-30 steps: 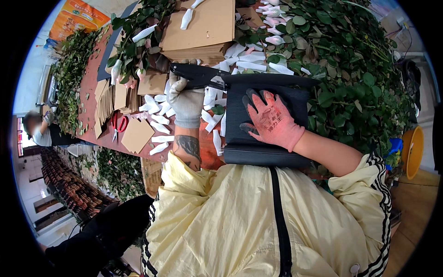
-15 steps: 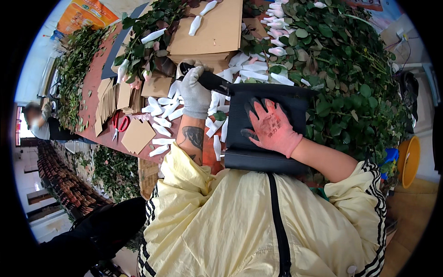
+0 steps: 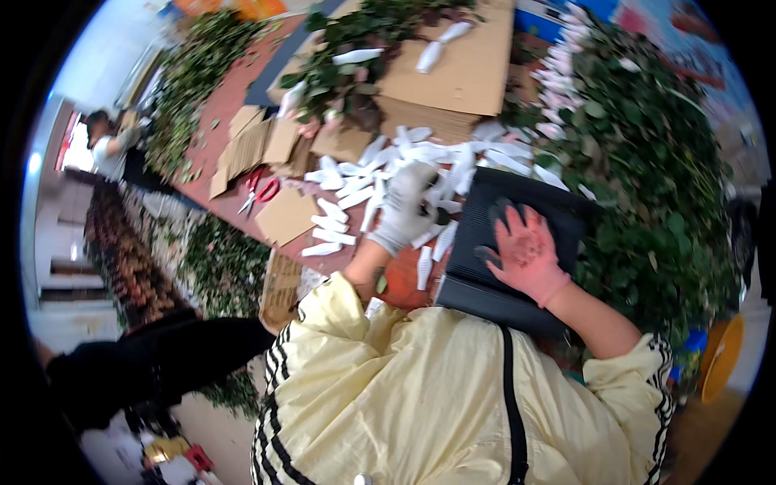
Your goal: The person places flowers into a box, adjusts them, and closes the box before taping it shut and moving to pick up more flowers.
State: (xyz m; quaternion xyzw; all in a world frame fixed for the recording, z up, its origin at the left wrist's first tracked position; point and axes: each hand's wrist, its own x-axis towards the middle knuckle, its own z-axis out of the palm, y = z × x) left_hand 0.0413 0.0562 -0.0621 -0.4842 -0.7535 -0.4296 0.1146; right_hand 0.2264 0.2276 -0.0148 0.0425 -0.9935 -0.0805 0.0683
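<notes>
My right hand (image 3: 527, 250), in a pink glove with dark fingertips, lies flat with fingers spread on a black ribbed panel (image 3: 477, 242) in front of me. My left hand (image 3: 408, 206), in a pale grey glove, hovers by the panel's left edge, above white mesh sleeves. A small dark piece (image 3: 441, 216) shows at its fingertips. Motion blurs those fingers, so their grip is unclear. Several white mesh sleeves (image 3: 330, 241) lie loose to the left of the panel.
Behind stands a stack of brown cardboard (image 3: 453, 81) with leafy stems (image 3: 356, 81) on it. Red-handled scissors (image 3: 263, 191) lie left, near cardboard pieces (image 3: 288, 217). Dense foliage (image 3: 647, 202) fills the right. A yellow basin (image 3: 722, 360) stands lower right; another person (image 3: 117, 149) is far left.
My left hand was gripping a black strap at the panel's upper left; it has come down beside the panel's left edge. My right hand stays flat on the panel. The whole view has shifted.
</notes>
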